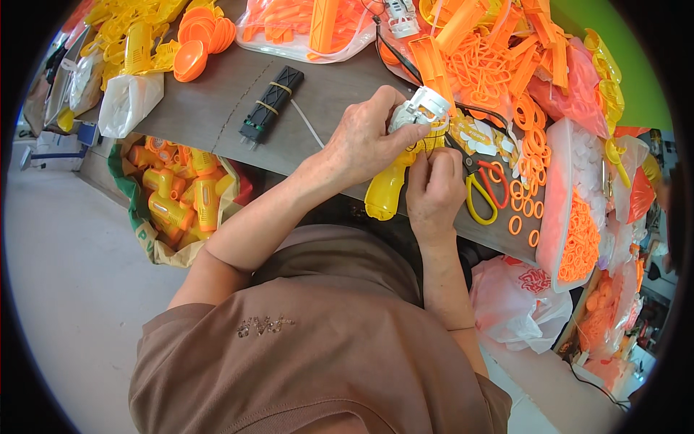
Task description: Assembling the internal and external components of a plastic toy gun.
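Note:
My left hand [361,134] is closed round a white plastic mechanism [428,105], its thumb lying across the near side. Joined to or pressed against this mechanism is a translucent yellow plastic shell [385,192], shaped like a handle, hanging toward me past the table edge. The fingers of my right hand [437,189] are bent and pinched together at the shell's right side, just under the mechanism. Whether a smaller piece sits between those fingertips is hidden. Scissors [478,201] with red and yellow handles lie just right of my right hand.
A black battery holder [271,105] with bands round it lies on the table [210,108]. Orange rings [533,145] and orange parts [477,58] crowd the right. A clear tub [553,210] stands at the right edge. Below left, a bag [134,192] holds yellow-orange toy bodies [173,195].

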{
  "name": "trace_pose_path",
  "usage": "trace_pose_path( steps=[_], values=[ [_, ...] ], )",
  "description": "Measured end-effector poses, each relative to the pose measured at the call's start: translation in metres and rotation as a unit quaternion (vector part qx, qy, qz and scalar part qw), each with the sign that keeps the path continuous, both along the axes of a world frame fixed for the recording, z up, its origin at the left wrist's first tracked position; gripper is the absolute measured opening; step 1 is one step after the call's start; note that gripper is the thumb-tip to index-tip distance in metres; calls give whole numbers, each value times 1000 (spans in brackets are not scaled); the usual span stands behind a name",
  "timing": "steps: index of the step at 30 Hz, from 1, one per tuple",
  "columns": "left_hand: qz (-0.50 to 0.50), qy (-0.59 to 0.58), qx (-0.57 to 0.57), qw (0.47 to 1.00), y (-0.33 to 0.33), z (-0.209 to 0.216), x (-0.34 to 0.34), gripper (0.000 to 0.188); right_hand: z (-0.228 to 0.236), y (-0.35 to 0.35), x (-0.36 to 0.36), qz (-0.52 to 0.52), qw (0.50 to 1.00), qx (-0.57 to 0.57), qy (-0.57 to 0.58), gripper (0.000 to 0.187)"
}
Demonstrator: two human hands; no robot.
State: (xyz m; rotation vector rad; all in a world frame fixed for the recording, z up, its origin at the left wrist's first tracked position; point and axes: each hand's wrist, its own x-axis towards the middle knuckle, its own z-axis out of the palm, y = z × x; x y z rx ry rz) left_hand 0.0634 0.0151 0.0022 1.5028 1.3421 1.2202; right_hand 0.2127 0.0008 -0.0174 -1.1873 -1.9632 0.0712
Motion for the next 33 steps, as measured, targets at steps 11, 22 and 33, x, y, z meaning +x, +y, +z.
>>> trace_pose_path(
  steps=[11, 22, 33],
  values=[
    [-10, 26, 0, 1000, -1, 11, 5, 33, 12, 11, 14, 5, 873, -402, 276, 32],
    [-14, 67, 84, 994, 4, 0, 13, 33, -4, -5, 15, 9, 829, -372, 418, 35],
    [-1, 85, 102, 991, 4, -8, 15, 34, -11, -17, 18, 69, 993, -91, 0, 39]
  ],
)
